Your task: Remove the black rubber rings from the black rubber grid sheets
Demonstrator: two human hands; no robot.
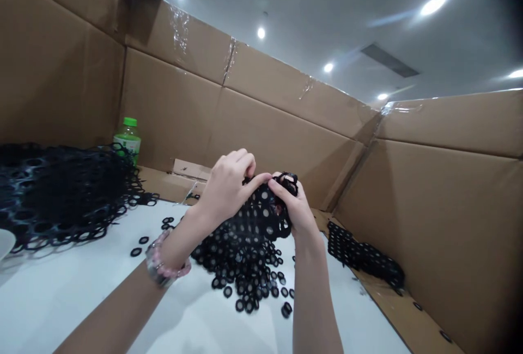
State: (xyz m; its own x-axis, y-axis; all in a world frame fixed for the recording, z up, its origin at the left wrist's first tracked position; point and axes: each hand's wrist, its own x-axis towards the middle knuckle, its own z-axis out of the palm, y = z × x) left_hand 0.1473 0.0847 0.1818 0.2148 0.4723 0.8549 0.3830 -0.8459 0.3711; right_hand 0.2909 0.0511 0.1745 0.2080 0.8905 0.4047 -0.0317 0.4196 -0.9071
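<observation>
A floppy black sheet full of round holes (257,209) is held up above the white table. My right hand (298,207) is closed round its right side, thumb in front, and part of the sheet bunches over the fingers. From the left, my left hand (232,182) grips the sheet's upper edge with curled fingers, its thumb reaching to my right thumb. What lies under the left fingers is partly hidden. Below both hands spreads a heap of small black rings (245,272), with some loose ones around it.
At the left lies a large tangled pile of black holed sheets (61,190), with a green-capped bottle (127,139) behind it. Another black holed strip (363,256) rests at the right. Cardboard walls (278,114) enclose the white table (192,316).
</observation>
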